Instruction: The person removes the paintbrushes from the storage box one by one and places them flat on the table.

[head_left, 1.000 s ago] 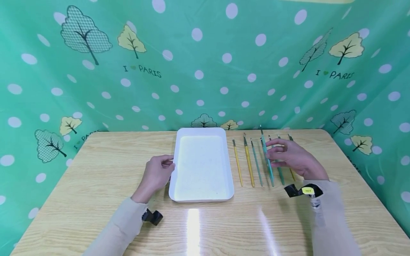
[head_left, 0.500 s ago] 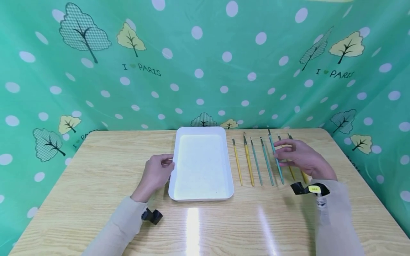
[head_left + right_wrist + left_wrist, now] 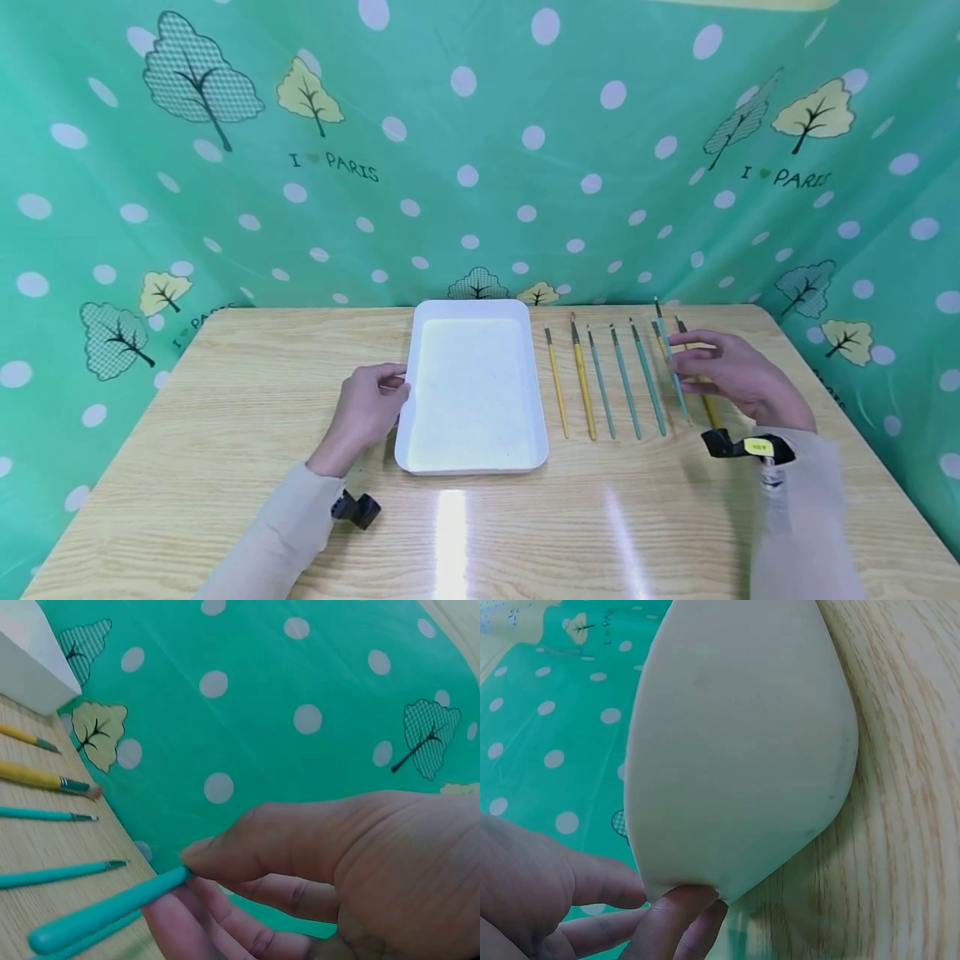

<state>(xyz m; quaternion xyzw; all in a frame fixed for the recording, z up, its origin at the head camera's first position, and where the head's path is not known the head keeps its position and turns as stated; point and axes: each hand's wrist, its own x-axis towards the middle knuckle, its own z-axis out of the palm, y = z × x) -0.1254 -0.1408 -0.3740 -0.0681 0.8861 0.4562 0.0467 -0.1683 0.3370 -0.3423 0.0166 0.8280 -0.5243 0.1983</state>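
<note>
Teal brush (image 3: 672, 367) pinched in the right hand (image 3: 738, 377) has travelled outward along the row of brushes (image 3: 600, 379) since a second ago, lifted off the worktop (image 3: 225, 433), while the left hand (image 3: 367, 410) keeps gripping the white tray's (image 3: 472, 468) near edge.

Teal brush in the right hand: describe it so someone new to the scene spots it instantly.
Start at the white rectangular plastic tray mid-table; right of it thin paintbrushes lie in a row on the wooden table. Near the row's right end, the right hand pinches one slim teal-handled paintbrush. Unlike its neighbours lying flat, it alone is in fingers.
</note>
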